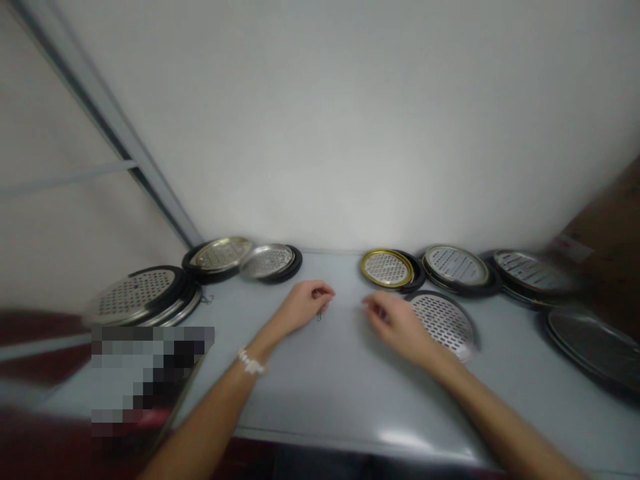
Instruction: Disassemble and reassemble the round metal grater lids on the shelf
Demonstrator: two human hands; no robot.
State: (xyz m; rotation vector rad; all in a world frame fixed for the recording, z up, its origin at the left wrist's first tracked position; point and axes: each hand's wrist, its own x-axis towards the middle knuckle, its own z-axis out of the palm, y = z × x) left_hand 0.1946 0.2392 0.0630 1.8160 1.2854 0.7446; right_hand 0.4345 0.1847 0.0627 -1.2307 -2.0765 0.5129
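My left hand is over the middle of the table, thumb and fingertips pinched together. Just beneath those fingertips shows a small dark bent-wire piece; whether it is held or lies on the table I cannot tell. Across a short gap, my right hand has its fingers curled in a pinch, and anything between them is hidden. Close beside and partly behind the right hand lies a round perforated metal plate with a dark rim. Behind it rests a gold-rimmed perforated plate.
Along the wall sit more round perforated plates with black rings, others at left and back left. A dark round piece is at right. Another small wire piece lies on the grey table.
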